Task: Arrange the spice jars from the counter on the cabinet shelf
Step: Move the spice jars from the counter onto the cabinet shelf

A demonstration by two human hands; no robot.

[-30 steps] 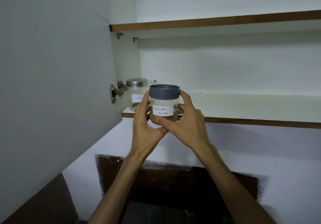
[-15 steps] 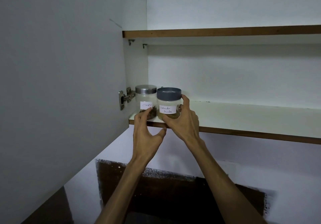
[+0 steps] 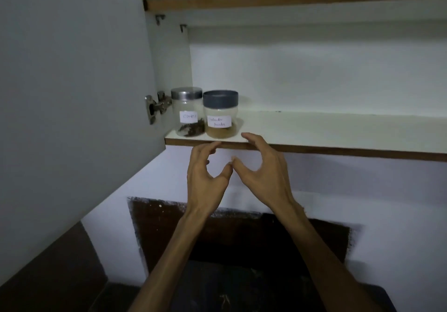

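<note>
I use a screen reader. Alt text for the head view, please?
Two bare hands, left hand and right hand, hover empty below a cabinet shelf where a cloves jar and a coriander powder jar stand side by side.

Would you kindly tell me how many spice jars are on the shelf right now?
2. The cloves jar stands at the shelf's left end by the hinge; the coriander jar stands right beside it. None seems hidden.

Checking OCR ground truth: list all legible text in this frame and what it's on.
"Cloves", handwritten, a bit blurred: white label on the silver-lidded jar.
"Coriander Powder", handwritten over two lines, first word partly blurred: white label on the grey-lidded jar.
No other text, brand or number is visible.
</note>
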